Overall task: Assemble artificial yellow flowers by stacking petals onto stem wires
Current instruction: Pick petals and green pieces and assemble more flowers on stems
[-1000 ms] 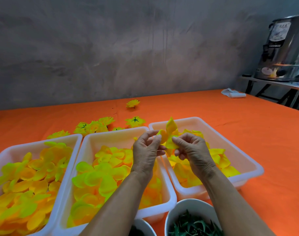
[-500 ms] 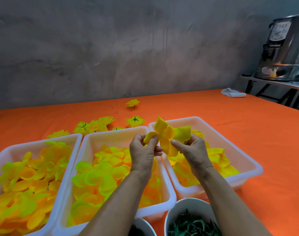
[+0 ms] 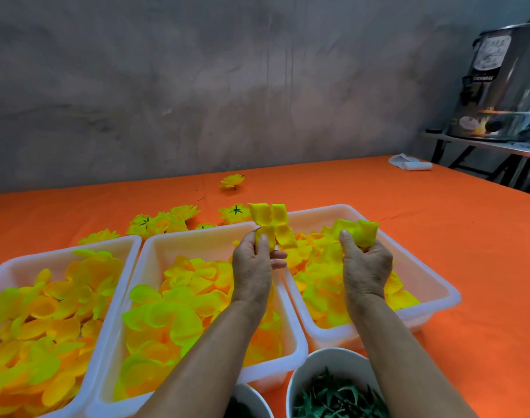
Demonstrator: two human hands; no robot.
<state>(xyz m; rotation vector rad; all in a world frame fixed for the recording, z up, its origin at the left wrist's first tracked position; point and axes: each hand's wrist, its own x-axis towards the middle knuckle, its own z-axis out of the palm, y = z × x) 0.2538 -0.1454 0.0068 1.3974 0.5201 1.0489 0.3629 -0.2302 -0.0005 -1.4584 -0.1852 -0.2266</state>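
Observation:
My left hand (image 3: 253,260) pinches a yellow petal piece (image 3: 271,223) with spread lobes, held upright above the gap between the middle tray (image 3: 197,236) and the right tray (image 3: 432,282). My right hand (image 3: 364,262) grips a second bunch of yellow petals (image 3: 358,232) above the right tray. The two hands are apart, roughly a hand's width between them. All three white trays, including the left tray (image 3: 61,254), hold several loose yellow and orange petals. No stem wire is visible in either hand.
Finished yellow flowers (image 3: 158,221) lie on the orange table (image 3: 438,212) behind the trays, one more flower (image 3: 232,181) farther back. A white bowl of green leaf parts (image 3: 333,390) and another bowl (image 3: 248,402) sit near me. A white roll (image 3: 410,162) and a steel urn (image 3: 505,82) are at right.
The hands, together on one petal cluster before, have drawn apart. My right hand moved right with some petals; my left hand keeps one petal piece.

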